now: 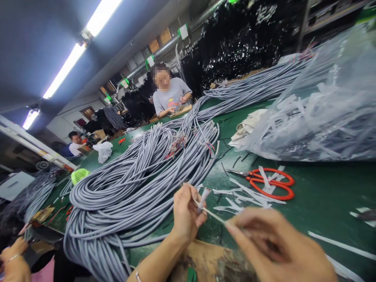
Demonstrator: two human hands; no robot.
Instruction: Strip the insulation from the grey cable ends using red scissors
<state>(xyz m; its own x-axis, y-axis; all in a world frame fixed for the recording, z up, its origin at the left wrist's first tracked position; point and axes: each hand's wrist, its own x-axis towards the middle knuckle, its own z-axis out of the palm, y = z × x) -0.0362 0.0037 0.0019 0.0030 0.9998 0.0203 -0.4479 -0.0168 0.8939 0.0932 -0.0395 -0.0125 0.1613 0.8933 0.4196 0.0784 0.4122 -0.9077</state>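
My left hand is closed around the end of a grey cable, whose frayed pale tip sticks up above the fingers. A thin white strand runs taut from that cable end to my right hand, which pinches it between thumb and fingers. My fingers hide part of the cable end. Just beyond my hands lie loose white strips and orange-handled scissors, blades pointing left. To the left spreads a large coil of grey cables, with coloured wire ends showing.
On the right of the green table, a clear plastic bag holds white scraps beside a cloth. Worn brown board lies below my hands. One person works opposite; another person's hand shows at lower left.
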